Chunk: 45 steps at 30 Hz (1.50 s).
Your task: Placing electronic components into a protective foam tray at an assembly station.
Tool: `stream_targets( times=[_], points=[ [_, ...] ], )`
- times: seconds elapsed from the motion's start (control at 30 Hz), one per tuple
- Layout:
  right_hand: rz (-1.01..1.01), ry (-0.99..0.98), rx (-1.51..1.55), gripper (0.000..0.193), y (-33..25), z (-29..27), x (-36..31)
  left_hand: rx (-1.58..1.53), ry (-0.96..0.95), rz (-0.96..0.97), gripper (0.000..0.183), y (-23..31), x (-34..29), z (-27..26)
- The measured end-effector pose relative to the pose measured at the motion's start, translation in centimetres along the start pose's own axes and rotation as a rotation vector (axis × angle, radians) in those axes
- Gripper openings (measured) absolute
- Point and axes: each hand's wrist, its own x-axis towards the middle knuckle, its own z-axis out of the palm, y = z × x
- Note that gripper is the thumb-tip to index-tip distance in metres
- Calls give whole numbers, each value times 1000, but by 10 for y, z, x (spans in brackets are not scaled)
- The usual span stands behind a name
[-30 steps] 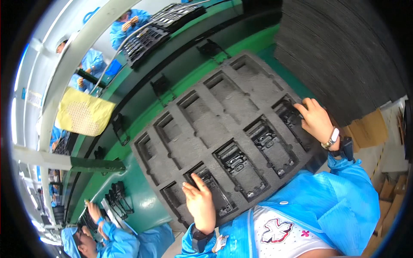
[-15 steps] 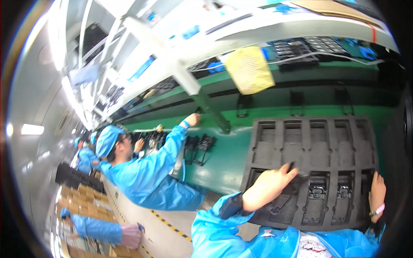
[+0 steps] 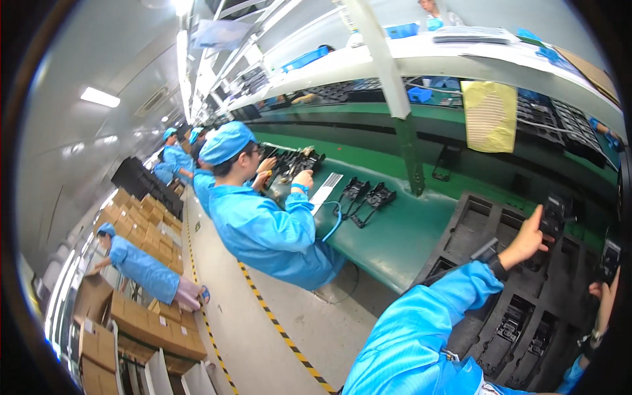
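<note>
Left fingers point(image 3: 536, 222) hold a black part point(image 3: 555, 213) above the tray point(image 3: 471, 227).

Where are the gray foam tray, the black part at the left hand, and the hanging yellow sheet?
Gray foam tray point(image 3: 529, 326): head view, on a divider.
Black part point(image 3: 556, 214): head view, on its face.
Yellow sheet point(image 3: 489, 118): head view, on its middle.

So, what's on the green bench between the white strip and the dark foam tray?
The head view shows two black frames there, nearer the white strip than the dark foam tray, plus a blue cord.
</note>
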Motion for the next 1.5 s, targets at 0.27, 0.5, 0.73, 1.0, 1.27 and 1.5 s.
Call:
stream_targets(
  times=[0.27, 0.5, 0.73, 1.0, 1.27, 1.5],
  points=[
    [165, -224, 623, 48, 34, 144, 111, -128, 51, -110, 86, -38, -5, -38],
    [161, -282, 599, 45, 61, 134, 117, -270, 164, -84, 80, -25, -11, -44],
    [249, -280, 643, 45, 56, 148, 112, -232, 138, -110, 79, -25, -10, -44],
    [270, -325, 607, 45, 76, 146, 123, -136, 166, -87, 83, -41, -4, -44],
    [385, -169, 620, 35, 121, 138, 141, -114, 100, -116, 83, -54, 1, -45],
    [349, -151, 567, 35, 141, 130, 145, -110, 27, -129, 84, -57, 4, -44]
  ],
)
